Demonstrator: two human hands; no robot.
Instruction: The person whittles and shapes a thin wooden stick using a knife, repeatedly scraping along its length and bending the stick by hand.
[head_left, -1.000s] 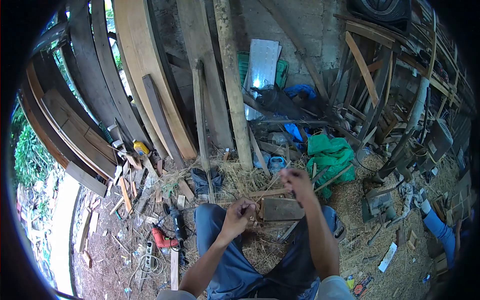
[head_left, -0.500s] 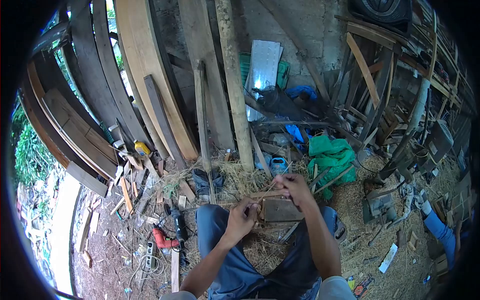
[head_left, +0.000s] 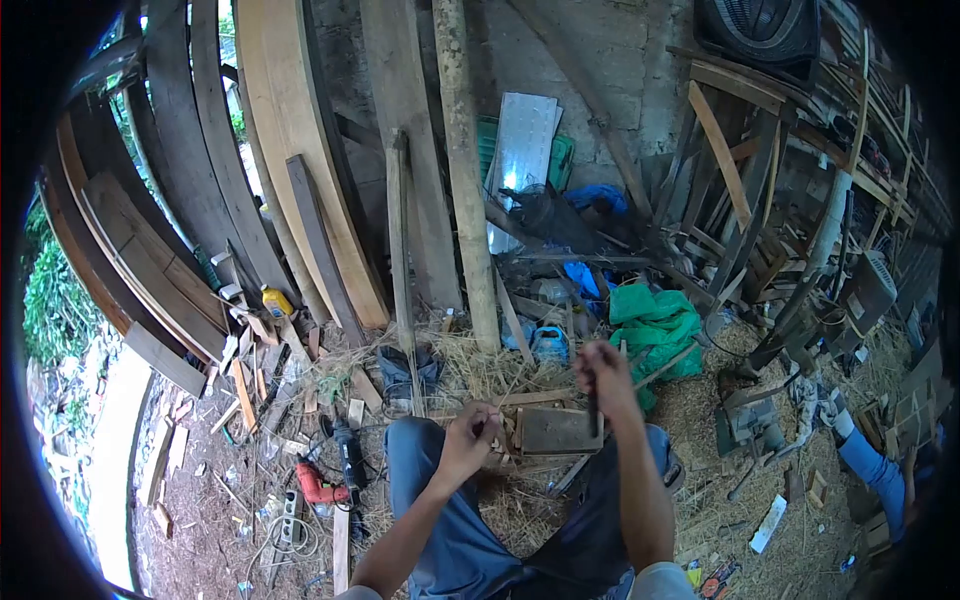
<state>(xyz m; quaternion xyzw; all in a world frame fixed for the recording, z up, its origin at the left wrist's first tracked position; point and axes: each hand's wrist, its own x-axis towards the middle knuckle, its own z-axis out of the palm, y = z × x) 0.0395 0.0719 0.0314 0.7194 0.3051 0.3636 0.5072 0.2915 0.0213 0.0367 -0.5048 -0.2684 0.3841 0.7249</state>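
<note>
Between my knees sits a brown wooden block [head_left: 560, 430], with a long thin wooden strip [head_left: 545, 397] just behind it. My left hand [head_left: 472, 438] is curled with thumb and fingers together at the block's left end; whatever it may pinch is too small to name. Raised above the block's right end, my right hand [head_left: 606, 380] is closed around a slim dark tool [head_left: 593, 415] that points downward. Motion blurs this hand a little, and the tool's kind cannot be made out.
On the left lie a red power drill [head_left: 320, 485], a dark power tool [head_left: 350, 460] and a power strip [head_left: 290, 518]. Ahead are a green plastic sheet [head_left: 655, 325], a blue container [head_left: 550, 345] and a wooden pole [head_left: 467, 200]. A co-worker's blue sleeve [head_left: 870, 470] shows at right.
My right hand has lifted away from the strip, up and to the right, and the dark tool now shows below it. My left hand has shifted slightly left and down.
</note>
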